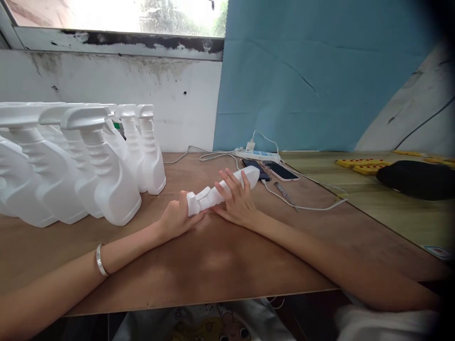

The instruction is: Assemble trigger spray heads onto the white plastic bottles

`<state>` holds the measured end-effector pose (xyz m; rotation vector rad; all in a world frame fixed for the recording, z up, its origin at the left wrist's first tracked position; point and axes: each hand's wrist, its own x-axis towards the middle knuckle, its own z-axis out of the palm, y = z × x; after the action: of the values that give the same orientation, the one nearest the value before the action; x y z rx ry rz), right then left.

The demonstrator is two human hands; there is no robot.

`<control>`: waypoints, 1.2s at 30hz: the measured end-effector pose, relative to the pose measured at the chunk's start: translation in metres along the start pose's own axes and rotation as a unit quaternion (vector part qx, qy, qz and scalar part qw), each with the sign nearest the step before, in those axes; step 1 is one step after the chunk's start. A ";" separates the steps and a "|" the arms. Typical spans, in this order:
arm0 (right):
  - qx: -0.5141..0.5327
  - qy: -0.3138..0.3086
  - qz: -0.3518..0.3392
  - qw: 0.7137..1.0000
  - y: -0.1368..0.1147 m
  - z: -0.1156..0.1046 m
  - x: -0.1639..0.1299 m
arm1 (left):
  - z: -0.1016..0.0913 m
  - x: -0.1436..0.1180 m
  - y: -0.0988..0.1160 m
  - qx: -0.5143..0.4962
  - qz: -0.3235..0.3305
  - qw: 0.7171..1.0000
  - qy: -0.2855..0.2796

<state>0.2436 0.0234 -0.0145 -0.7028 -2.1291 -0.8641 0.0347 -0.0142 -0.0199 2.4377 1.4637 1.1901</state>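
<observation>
On my table [213, 265], at least five white spray bottles [106, 175] crowd the left. Both grips close on one spray bottle lying flat [220, 189]: left hand [176, 220] at the nozzle, right hand [236, 201] midway. Two phones [272, 170] lie behind.

Stained white wall [106, 90], bright window [117, 14], blue sheet [302, 71], wooden table [213, 255].

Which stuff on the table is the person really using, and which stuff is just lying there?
In use:
- spray bottle, lying on its side
- left hand on its trigger head
- right hand around its neck
- row of matching white spray bottles, likely the same work

Just lying about:
- two phones
- power strip
- screwdriver
- yellow blocks
- black pouch
</observation>
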 end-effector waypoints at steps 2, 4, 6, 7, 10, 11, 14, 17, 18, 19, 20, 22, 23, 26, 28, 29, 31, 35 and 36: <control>0.003 0.023 -0.009 1.000 -0.004 0.007 0.005 | 0.002 -0.002 0.001 0.023 0.024 0.999 0.010; 0.013 0.049 -0.015 0.999 -0.007 0.011 0.009 | 0.002 -0.004 0.003 0.033 0.039 0.999 0.013; 0.022 0.074 -0.023 0.997 -0.007 0.012 0.011 | 0.001 -0.005 0.004 0.040 0.052 0.998 0.012; 0.022 0.084 -0.029 0.996 -0.007 0.013 0.011 | 0.000 -0.005 0.005 0.042 0.055 0.998 0.013; 0.011 0.100 -0.047 0.994 -0.006 0.012 0.011 | 0.000 -0.005 0.004 0.053 0.057 0.997 0.010; 0.010 0.106 -0.049 0.993 -0.006 0.012 0.011 | 0.001 -0.005 0.002 0.057 0.058 0.997 0.008; 0.025 0.140 -0.048 0.989 -0.007 0.012 0.010 | 0.004 -0.004 0.000 0.063 0.063 0.996 -0.001; 0.043 0.157 -0.035 0.986 -0.008 0.012 0.010 | 0.006 -0.003 0.000 0.057 0.058 0.997 -0.006; 0.047 0.154 -0.029 0.986 -0.009 0.012 0.010 | 0.006 -0.002 0.001 0.055 0.054 0.997 -0.009; 0.050 0.150 -0.022 0.987 -0.010 0.012 0.011 | 0.005 -0.002 0.002 0.056 0.052 0.997 -0.014; 0.051 0.146 -0.017 0.988 -0.010 0.012 0.011 | 0.005 -0.001 0.002 0.058 0.050 0.997 -0.018; 0.055 0.137 -0.008 0.989 -0.011 0.013 0.011 | 0.003 -0.001 0.004 0.062 0.048 0.997 -0.028; 0.058 0.131 -0.002 0.990 -0.011 0.013 0.011 | 0.002 -0.001 0.004 0.060 0.046 0.997 -0.033; 0.074 0.124 0.005 0.990 -0.007 0.015 0.008 | -0.001 0.000 0.005 0.044 0.047 0.997 -0.048; 0.092 0.133 -0.006 0.987 -0.003 0.015 0.008 | -0.004 0.002 0.006 0.020 0.061 0.995 -0.075; 0.108 0.143 -0.006 0.984 0.000 0.014 0.009 | -0.005 0.003 0.006 0.003 0.071 0.993 -0.094; 0.147 0.173 0.015 0.974 0.005 0.007 0.016 | -0.007 0.005 0.007 -0.032 0.092 0.986 -0.134; 0.143 0.255 0.123 0.948 0.015 -0.017 0.046 | -0.006 0.009 0.005 0.005 0.129 0.970 -0.204; 0.143 0.258 0.145 0.944 0.018 -0.024 0.056 | -0.005 0.009 0.004 0.022 0.133 0.966 -0.219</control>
<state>0.2326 0.0282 0.0475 -0.5458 -1.5862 -0.4931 0.0366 -0.0114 -0.0092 2.7550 1.0739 0.5829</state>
